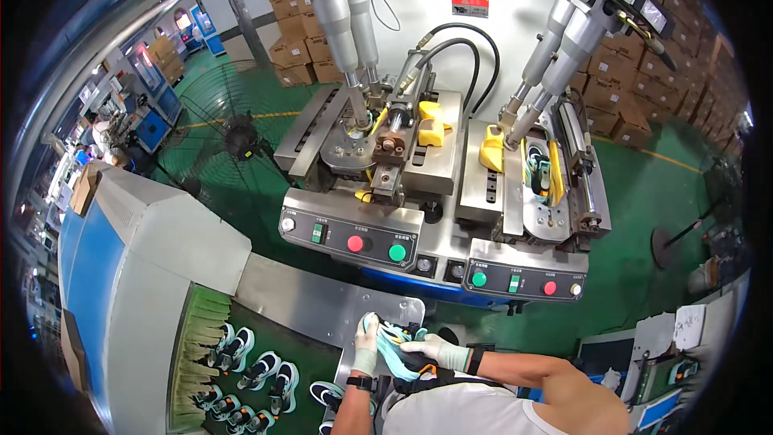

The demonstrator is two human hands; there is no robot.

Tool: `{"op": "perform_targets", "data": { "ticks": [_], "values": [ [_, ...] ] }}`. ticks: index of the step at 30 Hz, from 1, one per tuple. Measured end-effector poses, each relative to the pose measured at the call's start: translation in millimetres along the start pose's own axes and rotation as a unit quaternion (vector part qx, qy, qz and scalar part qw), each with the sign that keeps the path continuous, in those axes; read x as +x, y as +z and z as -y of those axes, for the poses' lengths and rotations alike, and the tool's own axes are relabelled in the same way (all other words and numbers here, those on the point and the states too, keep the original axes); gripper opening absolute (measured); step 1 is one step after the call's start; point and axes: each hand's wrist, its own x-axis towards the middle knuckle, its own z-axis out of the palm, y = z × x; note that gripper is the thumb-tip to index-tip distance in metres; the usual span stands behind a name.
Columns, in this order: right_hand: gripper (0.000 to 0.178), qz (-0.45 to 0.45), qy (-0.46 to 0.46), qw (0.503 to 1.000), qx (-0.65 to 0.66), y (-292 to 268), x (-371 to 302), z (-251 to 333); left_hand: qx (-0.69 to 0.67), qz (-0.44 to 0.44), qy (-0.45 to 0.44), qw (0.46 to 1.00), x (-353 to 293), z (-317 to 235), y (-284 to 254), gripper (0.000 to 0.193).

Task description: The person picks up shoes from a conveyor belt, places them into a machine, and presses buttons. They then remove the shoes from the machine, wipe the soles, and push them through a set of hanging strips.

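Observation:
A sneaker [393,352] with a pale mint sole, black upper and orange details is between my two hands, close in front of my body at the lower middle. My left hand [365,345], in a white glove, is closed around its left end. From the right, my right hand [439,350], also gloved, grips the shoe's side; some fingers are hidden behind it. Just beyond my hands lies the rounded end of a metal shelf [394,306]. Another sneaker [535,167] sits in the right station of the two-station press, beside a yellow pad [555,173].
Control panels [352,235] with coloured buttons front the press. Its left station holds yellow pads [432,125]. At lower left, several sneakers [259,370] rest on a green conveyor [241,326] coming from a white-and-blue machine [153,250]. A fan [241,137] and stacked cartons [636,80] stand behind.

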Motion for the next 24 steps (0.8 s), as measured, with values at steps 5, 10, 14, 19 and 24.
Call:
{"op": "perform_targets", "data": {
  "ticks": [5,10,14,19,24],
  "values": [
    [0.057,-0.01,0.009,0.999,-0.034,3.6,0.8,0.1,0.016,-0.013,-0.001,1.0,-0.5,12.7,-9.6,0.053],
    [0.059,-0.024,-0.009,0.998,-0.065,-4.7,9.6,-10.9,0.003,-0.003,0.02,1.0,-5.5,3.8,-4.5,0.052],
    [0.051,0.007,-0.024,1.0,-0.019,10.0,-12.9,3.5,-0.033,0.02,-0.006,0.999,-12.7,-0.9,-7.5,0.05],
    [0.056,-0.012,-0.013,1.0,-0.023,4.5,1.2,-16.7,-0.012,0.018,0.016,1.0,-8.5,7.2,-7.6,0.05],
    [0.056,-0.039,-0.026,0.998,-0.039,7.8,-17.0,-4.3,0.039,0.013,0.034,0.999,6.8,23.4,-1.7,0.052]
  ]
}}
